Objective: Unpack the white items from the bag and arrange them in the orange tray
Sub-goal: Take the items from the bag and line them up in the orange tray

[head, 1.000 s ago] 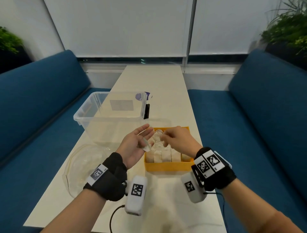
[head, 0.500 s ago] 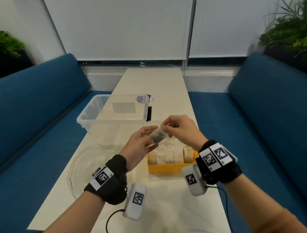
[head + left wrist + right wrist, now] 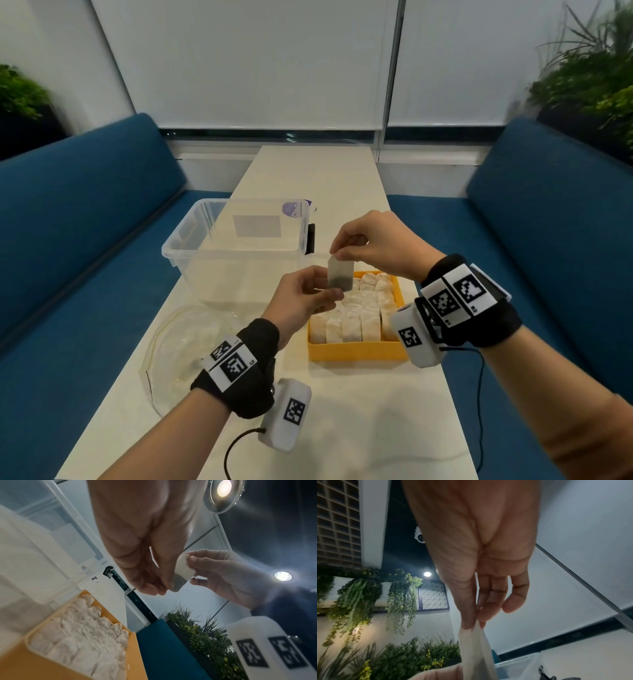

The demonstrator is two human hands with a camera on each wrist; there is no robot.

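Head view: one white sachet (image 3: 339,278), upright, pinched at top by right hand (image 3: 373,245), at lower edge by left hand (image 3: 301,301), held above orange tray (image 3: 356,353). Step: placing. Next: lower into a remaining gap, likely tight.

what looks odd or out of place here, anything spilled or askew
Nothing spilled. The only stray item is one tea bag held above the orange tray, pinched at its top by the right hand and lower down by the left hand.
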